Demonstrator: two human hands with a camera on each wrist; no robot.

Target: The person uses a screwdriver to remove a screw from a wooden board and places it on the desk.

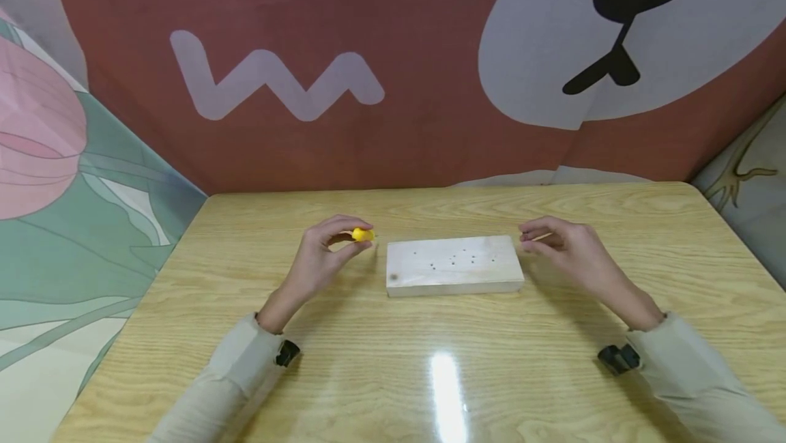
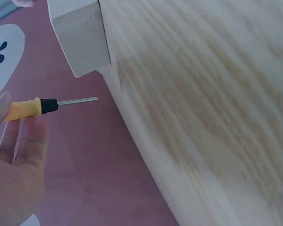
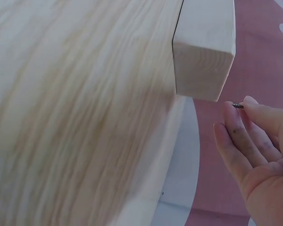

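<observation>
My left hand [image 1: 321,252] pinches the yellow handle of a small screwdriver [image 2: 26,108] between thumb and fingers. Its black collar and thin metal shaft show in the left wrist view, the shaft pointing away from the hand. A pale wooden block [image 1: 442,272] lies flat on the table, with several small dark holes or marks on top and a knot near its front left corner. Beyond the block's right end, my right hand [image 1: 571,252] holds a small dark screw [image 3: 237,106] between thumb and fingertips. Both hands are raised beside the block, one at each end.
The wood-grain table [image 1: 344,361] carries a bright light reflection near its front. Behind it stands a printed reddish backdrop [image 1: 424,136]. Dark wrist devices are worn at the left cuff [image 1: 287,353] and right cuff [image 1: 619,360].
</observation>
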